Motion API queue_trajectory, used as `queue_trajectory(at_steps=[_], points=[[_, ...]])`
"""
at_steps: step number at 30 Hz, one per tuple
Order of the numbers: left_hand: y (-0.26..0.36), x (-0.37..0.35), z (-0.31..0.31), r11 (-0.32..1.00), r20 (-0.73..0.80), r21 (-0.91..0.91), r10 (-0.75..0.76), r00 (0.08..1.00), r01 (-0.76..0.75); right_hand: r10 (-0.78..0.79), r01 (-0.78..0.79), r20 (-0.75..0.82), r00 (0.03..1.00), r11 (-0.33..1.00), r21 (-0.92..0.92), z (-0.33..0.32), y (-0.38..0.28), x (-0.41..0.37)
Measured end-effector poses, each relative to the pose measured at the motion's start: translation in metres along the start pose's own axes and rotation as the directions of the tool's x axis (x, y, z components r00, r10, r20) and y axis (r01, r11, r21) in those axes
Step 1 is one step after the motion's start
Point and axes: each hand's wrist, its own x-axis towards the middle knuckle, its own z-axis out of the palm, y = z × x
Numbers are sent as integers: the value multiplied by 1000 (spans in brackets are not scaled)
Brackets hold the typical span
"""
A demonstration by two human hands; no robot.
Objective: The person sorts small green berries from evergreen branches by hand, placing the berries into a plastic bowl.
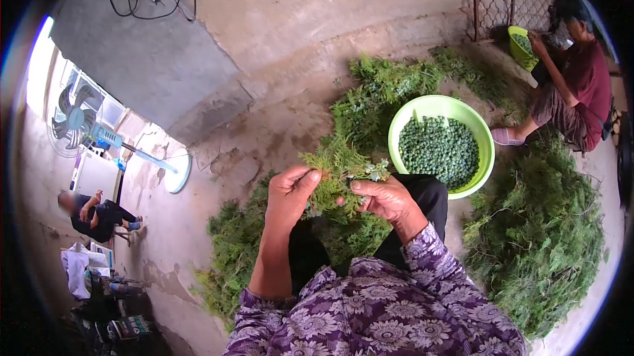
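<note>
Between my two hands is a green conifer sprig (pixel 333 174) with flat scaly leaves and some pale bluish cones at its right end. My left hand (pixel 288 194) pinches the sprig's left side between thumb and fingers. On the right side, my right hand (pixel 389 201) is closed at the cones, its thumb on top; what exactly lies under the thumb is hidden. Just beyond my right knee stands a light green basin (pixel 487 151) holding many small round green cones (pixel 439 148).
Cut conifer branches (pixel 538 230) lie heaped at the right, with more branches (pixel 370 85) ahead and between my legs. Another person (pixel 584 82) sits at the far right by a green bucket (pixel 523 49). A standing fan (pixel 175 171) and a seated person (pixel 99 217) are at the left.
</note>
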Motion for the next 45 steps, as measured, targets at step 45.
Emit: queue_trajectory(at_steps=[45], points=[[-38,-2,19,513,38,-798,-482,876,316,-688,412,308,657,-14,-911,9,52,-10]])
